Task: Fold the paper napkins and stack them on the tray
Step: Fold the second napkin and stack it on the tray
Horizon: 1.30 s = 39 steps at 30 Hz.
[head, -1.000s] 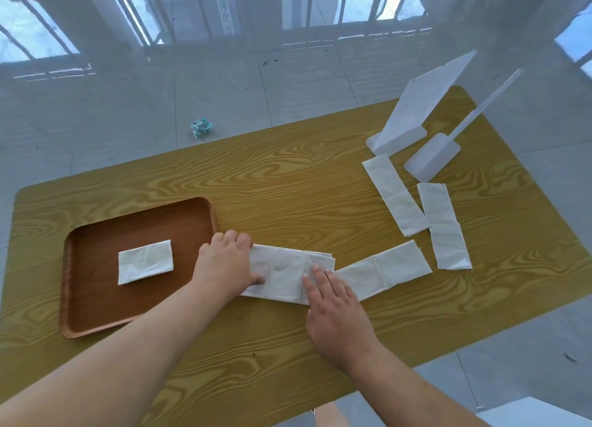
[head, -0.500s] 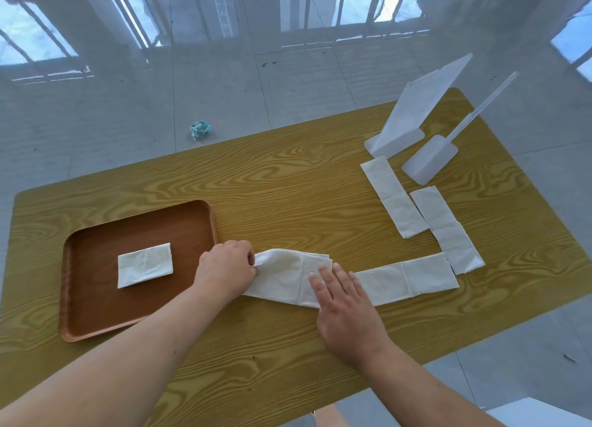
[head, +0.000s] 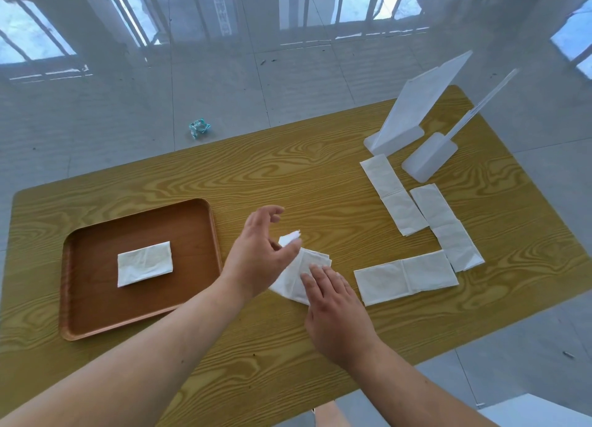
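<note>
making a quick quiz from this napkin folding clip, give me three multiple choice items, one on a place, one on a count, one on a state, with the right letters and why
1. Where does the already folded napkin lie?
A. on the tray
B. under the white stands
C. on the floor

2. How many long napkin strips lie flat on the table, away from both hands?
A. one
B. three
C. five

3. What is the left hand doing with the napkin being folded?
A. pressing it flat under the palm
B. lifting one end of it over
C. not touching it at all

Answers:
1. A, the folded napkin rests in the middle of the brown tray.
2. B, three strips lie to the right of the hands.
3. B, the left hand holds a raised end of the napkin being folded, while the right hand pins the rest to the table.
</note>
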Each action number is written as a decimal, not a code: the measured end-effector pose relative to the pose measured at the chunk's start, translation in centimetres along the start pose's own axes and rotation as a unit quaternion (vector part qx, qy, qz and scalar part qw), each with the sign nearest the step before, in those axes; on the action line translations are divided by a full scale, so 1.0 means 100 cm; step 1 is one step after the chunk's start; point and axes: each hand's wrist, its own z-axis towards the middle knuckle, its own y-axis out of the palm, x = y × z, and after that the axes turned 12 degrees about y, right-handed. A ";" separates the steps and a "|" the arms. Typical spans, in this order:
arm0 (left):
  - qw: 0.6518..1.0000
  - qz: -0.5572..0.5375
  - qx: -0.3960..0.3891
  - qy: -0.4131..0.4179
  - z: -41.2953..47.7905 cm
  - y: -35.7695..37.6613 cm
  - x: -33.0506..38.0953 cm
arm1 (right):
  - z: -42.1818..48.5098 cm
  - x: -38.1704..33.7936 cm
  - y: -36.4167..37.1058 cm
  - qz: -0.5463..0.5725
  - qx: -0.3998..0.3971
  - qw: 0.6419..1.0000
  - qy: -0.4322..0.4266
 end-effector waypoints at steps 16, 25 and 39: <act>0.966 0.169 -0.092 -0.174 -0.014 0.018 -0.026 | -0.004 0.003 0.002 0.005 0.015 0.999 -0.035; 0.991 0.077 -0.089 -0.060 -0.018 0.019 -0.006 | -0.001 -0.001 -0.005 0.053 0.020 0.996 -0.064; 0.972 0.129 -0.172 -0.092 -0.020 0.020 -0.024 | 0.022 0.004 -0.016 0.125 0.061 0.990 0.018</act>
